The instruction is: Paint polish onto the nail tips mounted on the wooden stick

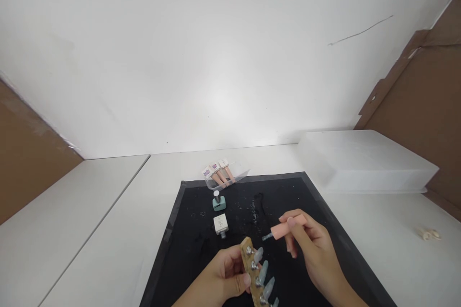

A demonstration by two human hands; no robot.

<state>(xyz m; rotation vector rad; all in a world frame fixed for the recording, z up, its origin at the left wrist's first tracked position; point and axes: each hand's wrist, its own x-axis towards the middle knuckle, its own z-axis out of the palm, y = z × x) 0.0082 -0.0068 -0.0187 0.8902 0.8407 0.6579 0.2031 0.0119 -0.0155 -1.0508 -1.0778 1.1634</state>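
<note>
My left hand (230,276) is closed around a wooden nail-tip stand (251,268), tilted near the bottom of the view. Several grey-blue false nails (263,272) stick out to the right from its metal mounts. Between the thumb and fingers of my right hand (313,244) is a nail polish brush (284,229) with a peach handle; its dark wet tip points left, just above the stand and apart from the nails. A white square polish bottle (221,224) lies on the black mat, its neck toward me. Behind it is a teal bottle (219,203) with a dark neck and pale top.
At the back of the black mat (277,189), a clear tray (239,172) holds several peach-capped polish bottles (220,175). A translucent plastic bin (367,163) stands at the right. Small beige pieces (428,234) lie on the white table (97,225). Brown cardboard walls flank both sides.
</note>
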